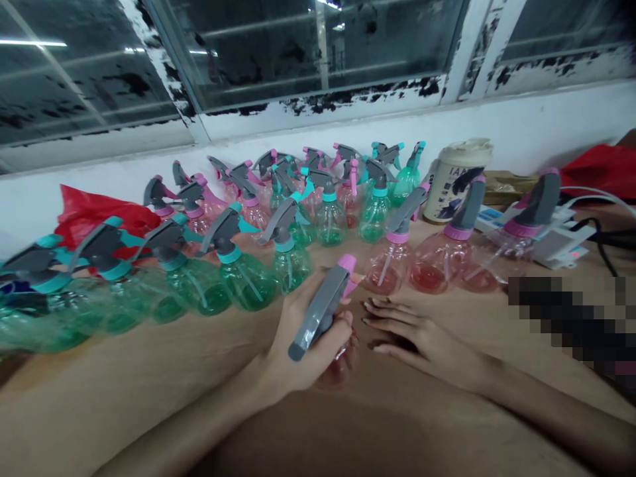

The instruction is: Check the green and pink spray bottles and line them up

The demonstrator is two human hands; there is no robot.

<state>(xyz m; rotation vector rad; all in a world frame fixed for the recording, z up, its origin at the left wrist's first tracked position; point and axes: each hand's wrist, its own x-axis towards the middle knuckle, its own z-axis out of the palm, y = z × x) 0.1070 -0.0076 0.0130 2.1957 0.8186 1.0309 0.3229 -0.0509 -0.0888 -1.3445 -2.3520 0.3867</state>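
Observation:
My left hand [303,331] is wrapped round the neck of a pink spray bottle [340,364] with a grey and pink trigger head, which stands on the brown table [209,391]. The fingers hide its collar and part of its body. Resting on the tabletop to the right, my right hand [422,334] has its fingers stretched out and holds nothing. Just beyond it stand three pink spray bottles, the closest being a clear pink bottle [387,265]. A green spray bottle [291,262] with a turquoise collar is just behind my left hand.
A row of green bottles [209,285] runs to the left, with more green and pink ones behind. Farther back are a red plastic bag [99,212], a printed cup [454,182] and a white power strip [556,242] with cables. Windows [318,53] line the wall.

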